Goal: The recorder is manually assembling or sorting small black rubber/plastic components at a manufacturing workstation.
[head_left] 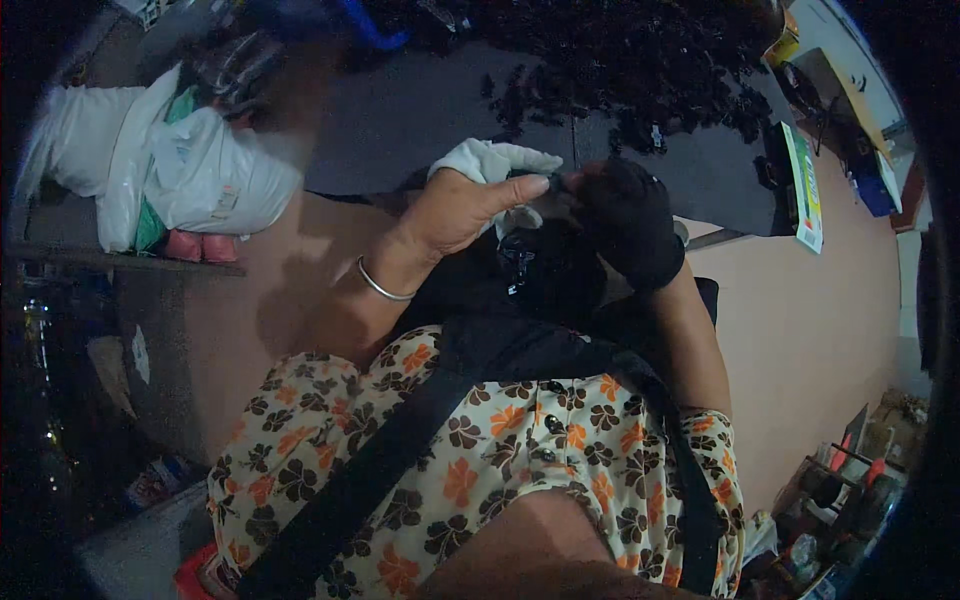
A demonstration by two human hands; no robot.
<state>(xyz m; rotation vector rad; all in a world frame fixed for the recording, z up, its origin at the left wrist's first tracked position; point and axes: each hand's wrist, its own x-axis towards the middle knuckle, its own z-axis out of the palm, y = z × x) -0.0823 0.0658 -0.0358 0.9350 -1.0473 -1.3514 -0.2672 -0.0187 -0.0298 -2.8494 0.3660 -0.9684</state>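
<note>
My left hand (460, 200) wears a white cloth glove over the fingers, with the thumb bare and a metal bangle on the wrist. Its thumb and fingers close around a small black part (563, 187), whose shape is hard to make out. Against that part, my right hand (630, 215), in a black fingerless-looking glove, presses its bent fingertips; what they grip is hidden. Just below both hands, a glossy black item (517, 265) catches the light over my dark lap. Many small black parts (640, 70) lie heaped on the dark grey tabletop (400, 100) beyond.
White plastic bags (205, 165) with green and pink bundles rest on a surface at the left. A green-and-white box (803, 190) stands at the table's right edge, beside an open carton (845, 100). Assorted items (840, 500) crowd the lower right. A blue strip (375, 30) lies at the back.
</note>
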